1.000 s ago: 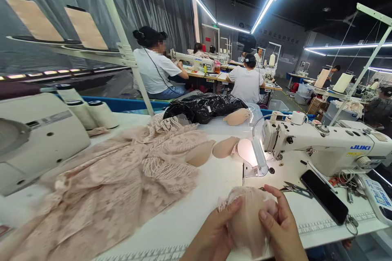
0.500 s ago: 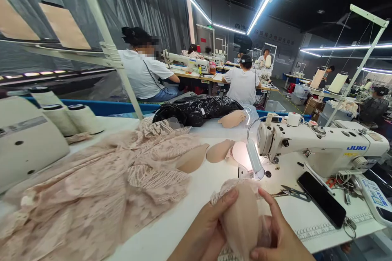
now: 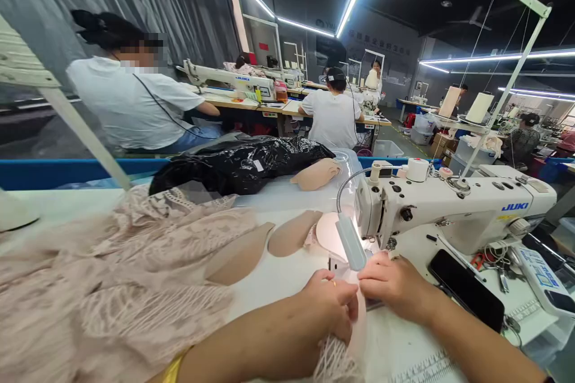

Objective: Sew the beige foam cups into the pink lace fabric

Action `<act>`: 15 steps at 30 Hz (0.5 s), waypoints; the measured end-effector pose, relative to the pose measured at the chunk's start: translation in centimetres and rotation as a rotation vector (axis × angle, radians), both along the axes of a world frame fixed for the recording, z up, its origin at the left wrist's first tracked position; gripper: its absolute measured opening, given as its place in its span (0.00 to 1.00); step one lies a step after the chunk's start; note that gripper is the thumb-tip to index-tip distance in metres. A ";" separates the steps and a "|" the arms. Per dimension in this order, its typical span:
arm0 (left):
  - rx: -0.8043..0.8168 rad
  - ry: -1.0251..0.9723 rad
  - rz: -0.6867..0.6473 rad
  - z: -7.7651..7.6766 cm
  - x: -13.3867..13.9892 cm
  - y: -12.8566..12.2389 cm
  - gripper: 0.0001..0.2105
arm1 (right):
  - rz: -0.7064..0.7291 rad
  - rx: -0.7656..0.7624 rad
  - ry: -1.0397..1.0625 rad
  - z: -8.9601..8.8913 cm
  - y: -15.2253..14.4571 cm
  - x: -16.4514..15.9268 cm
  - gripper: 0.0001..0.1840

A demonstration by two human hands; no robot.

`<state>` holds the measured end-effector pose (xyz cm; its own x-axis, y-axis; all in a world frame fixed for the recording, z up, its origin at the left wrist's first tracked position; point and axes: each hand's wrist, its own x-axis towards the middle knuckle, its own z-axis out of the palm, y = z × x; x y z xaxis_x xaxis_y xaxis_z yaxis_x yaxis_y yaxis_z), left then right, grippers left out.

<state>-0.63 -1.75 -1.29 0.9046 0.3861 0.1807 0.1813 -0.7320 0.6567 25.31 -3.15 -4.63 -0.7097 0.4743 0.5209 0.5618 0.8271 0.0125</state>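
My left hand is closed, its fingers pinching the edge of a pale pink lace-covered bra cup. White lace fringe hangs below that hand. My right hand is closed on the far edge of the same piece, beside the needle area of the white sewing machine. Just above the fingers, a small lit lamp covers part of the needle area, so the presser foot is hidden. Behind the lamp lies another lace-edged cup, with a bare beige cup to its left.
Pink lace fabric is heaped on the left of the table. A black plastic bag and a beige cup lie behind. A phone is on the right, near a printed ruler. Two people in white shirts sit ahead.
Both hands have moved forward with the cup, from near the table front to the machine's needle area. The view has swung right; scissors seen before are hidden now.
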 end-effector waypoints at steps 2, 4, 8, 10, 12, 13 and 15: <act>-0.066 -0.008 0.020 -0.4 -0.4 0.2 0.07 | 0.006 -0.090 0.032 -0.3 -0.5 0.5 0.18; -0.131 -0.024 0.038 -0.3 -0.8 0.2 0.08 | -0.007 -0.134 0.037 -0.4 -0.8 0.9 0.20; -0.169 -0.057 0.055 0.4 -0.9 0.1 0.08 | -0.067 -0.145 0.024 -0.3 -0.7 1.1 0.16; -0.173 -0.059 0.062 0.7 -0.7 0.2 0.07 | -0.087 -0.141 0.017 -0.3 -0.5 1.0 0.16; -0.180 -0.051 0.067 1.1 -0.5 0.3 0.06 | -0.103 -0.138 0.012 -0.3 -0.4 1.0 0.16; -0.185 -0.044 0.066 1.3 -0.4 0.4 0.06 | -0.112 -0.137 0.007 -0.2 -0.4 0.9 0.16; -0.206 -0.044 0.067 1.7 -0.2 0.4 0.07 | -0.137 -0.132 -0.009 -0.1 -0.5 0.9 0.16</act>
<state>-0.83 -1.31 0.41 0.8686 0.4781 0.1302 0.1933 -0.5690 0.7993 26.22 -3.65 -4.72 -0.6385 0.6305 0.4413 0.6694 0.7379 -0.0857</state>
